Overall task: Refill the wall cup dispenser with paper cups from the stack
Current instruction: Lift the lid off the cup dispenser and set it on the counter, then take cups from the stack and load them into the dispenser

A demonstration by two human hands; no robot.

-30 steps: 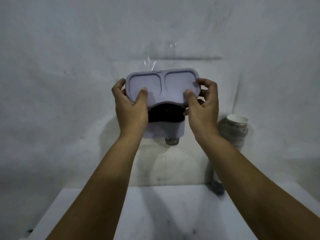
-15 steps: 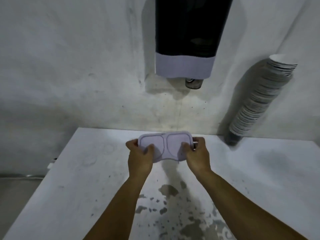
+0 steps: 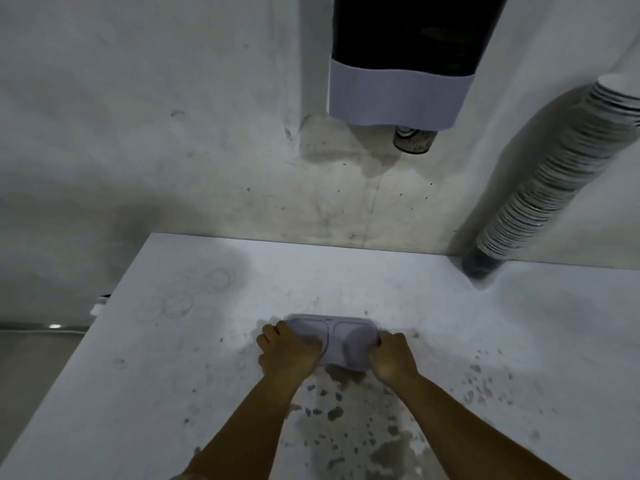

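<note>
Both hands, left hand [image 3: 287,351] & right hand [image 3: 393,358], curl shut round the ends of the pale lilac 2-hollow plastic lid [image 3: 337,342], low on the stained white table [image 3: 173,341]; dark wall dispenser w/ lilac base [image 3: 398,74] hangs above; tall leaning stack of white paper cups [image 3: 550,168] stands at the wall, right, well apart from the hands.

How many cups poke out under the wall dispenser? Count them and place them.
1. A single cup shows beneath the dispenser, at its right side. More may sit hidden inside the dark body.
</note>
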